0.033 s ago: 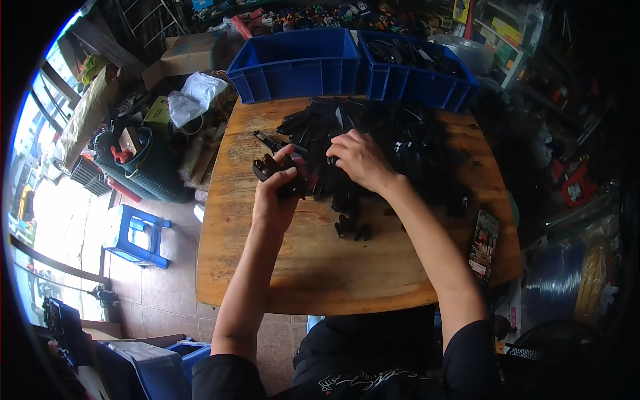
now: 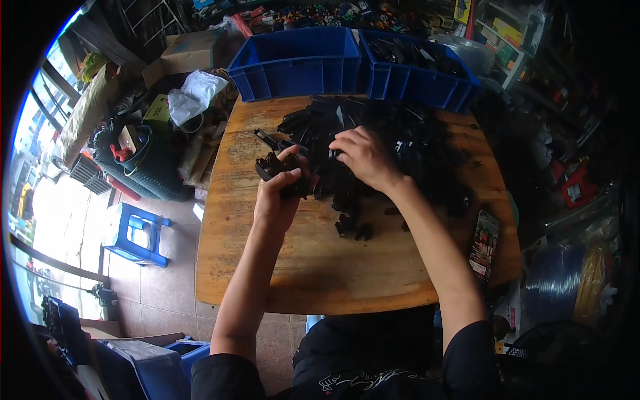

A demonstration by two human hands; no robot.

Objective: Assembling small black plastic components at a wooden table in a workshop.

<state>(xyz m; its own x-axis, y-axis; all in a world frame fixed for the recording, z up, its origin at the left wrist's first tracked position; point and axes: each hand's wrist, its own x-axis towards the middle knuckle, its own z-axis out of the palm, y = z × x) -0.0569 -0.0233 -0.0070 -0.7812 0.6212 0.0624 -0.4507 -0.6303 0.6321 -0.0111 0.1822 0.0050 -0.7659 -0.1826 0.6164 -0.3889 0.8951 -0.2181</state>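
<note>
My left hand (image 2: 279, 193) is closed around a small bunch of black plastic parts (image 2: 270, 165), raised over the left side of the wooden table (image 2: 227, 253). To its right, my right hand (image 2: 367, 160) hovers palm down at the front of a heap of black pieces (image 2: 373, 117). Its fingers are bent and pinched together. Something small and dark shows at the fingertips, too unclear to name. Just beyond my left hand lies a long dark piece with a slot (image 2: 267, 139). A few small black parts (image 2: 345, 225) lie nearer to me.
Behind the heap stand two blue crates, a left crate (image 2: 293, 83) and a right crate (image 2: 420, 93) that holds black pieces. A phone (image 2: 484, 245) lies near the table's right edge. On the floor to the left is a blue stool (image 2: 137, 233).
Both hands have shifted very slightly to the right. What they hold looks the same.
</note>
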